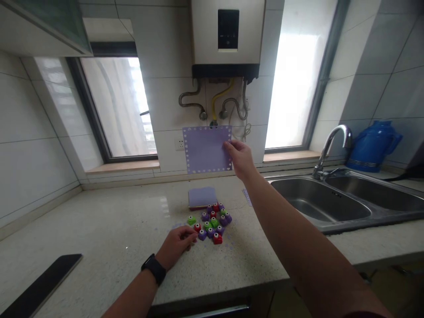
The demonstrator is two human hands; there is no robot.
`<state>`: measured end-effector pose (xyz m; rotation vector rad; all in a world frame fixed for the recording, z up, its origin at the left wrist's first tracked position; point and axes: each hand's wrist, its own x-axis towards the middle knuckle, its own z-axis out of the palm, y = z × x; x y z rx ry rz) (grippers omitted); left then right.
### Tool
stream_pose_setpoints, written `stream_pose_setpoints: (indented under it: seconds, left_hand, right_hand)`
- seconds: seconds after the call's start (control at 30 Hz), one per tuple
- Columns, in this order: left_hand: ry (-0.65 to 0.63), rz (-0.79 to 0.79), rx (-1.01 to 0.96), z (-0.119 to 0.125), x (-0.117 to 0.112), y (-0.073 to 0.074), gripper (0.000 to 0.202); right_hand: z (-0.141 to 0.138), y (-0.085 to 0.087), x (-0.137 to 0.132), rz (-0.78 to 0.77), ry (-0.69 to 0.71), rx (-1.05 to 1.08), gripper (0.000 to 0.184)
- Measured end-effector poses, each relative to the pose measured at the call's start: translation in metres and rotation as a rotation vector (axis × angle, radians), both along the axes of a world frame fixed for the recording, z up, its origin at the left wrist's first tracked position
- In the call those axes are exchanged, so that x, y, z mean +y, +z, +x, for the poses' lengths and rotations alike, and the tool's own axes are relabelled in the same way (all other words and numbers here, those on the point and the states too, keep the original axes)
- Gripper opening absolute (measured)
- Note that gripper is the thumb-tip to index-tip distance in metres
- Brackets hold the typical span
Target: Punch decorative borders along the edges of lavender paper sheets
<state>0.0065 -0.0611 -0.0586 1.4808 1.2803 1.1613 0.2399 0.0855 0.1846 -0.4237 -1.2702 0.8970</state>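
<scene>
One purple sheet point(206, 150), seemingly pinched, between right fingers point(231, 149)

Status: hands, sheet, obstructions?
Right hand: holding purple sheet aloft, edges hole-punched. Left hand: beside punches, grip unclear. In the way: thumb over sheet's right edge.

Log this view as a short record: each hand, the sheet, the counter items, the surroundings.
right hand: right hand pinching the sheet at its right edge
sheet: purple sheet, held up above the counter, small cut-outs along its edges
left hand: left hand low at the near-left side of the punches; grip unclear
punches: small red, green and purple punches, clustered
paper: purple-topped stack behind the punches
far left: dark flat object
right side: sink, blue jug
</scene>
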Motion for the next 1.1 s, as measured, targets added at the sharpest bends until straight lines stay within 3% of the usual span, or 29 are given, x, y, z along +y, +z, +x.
stream_pose_setpoints:
  seconds: [0.3,0.53,0.63,0.77,1.0,1.1]
  left_hand:
    - [-0.003,0.0,0.02,0.002,-0.003,0.004,0.044]
    - [-0.017,-0.003,0.065,0.0,-0.003,0.004,0.044]
    - [-0.022,0.005,0.076,0.0,-0.005,0.005,0.044]
    - [-0.032,0.002,0.093,0.0,-0.007,0.007,0.044]
    - [-0.045,-0.016,0.083,-0.001,-0.006,0.006,0.042]
    - [-0.057,-0.02,0.078,-0.001,-0.005,0.004,0.041]
  right_hand:
    - [-0.001,0.006,-0.005,0.002,-0.01,-0.048,0.044]
    - [0.007,0.0,-0.002,-0.04,0.012,-0.008,0.043]
    - [0.017,-0.01,0.007,-0.068,0.001,-0.004,0.044]
    - [0.046,-0.047,0.03,-0.267,-0.136,-0.065,0.049]
    - [0.126,-0.151,0.063,-0.661,-0.426,-0.126,0.038]
    - [0.153,-0.183,0.069,-0.79,-0.557,-0.186,0.037]
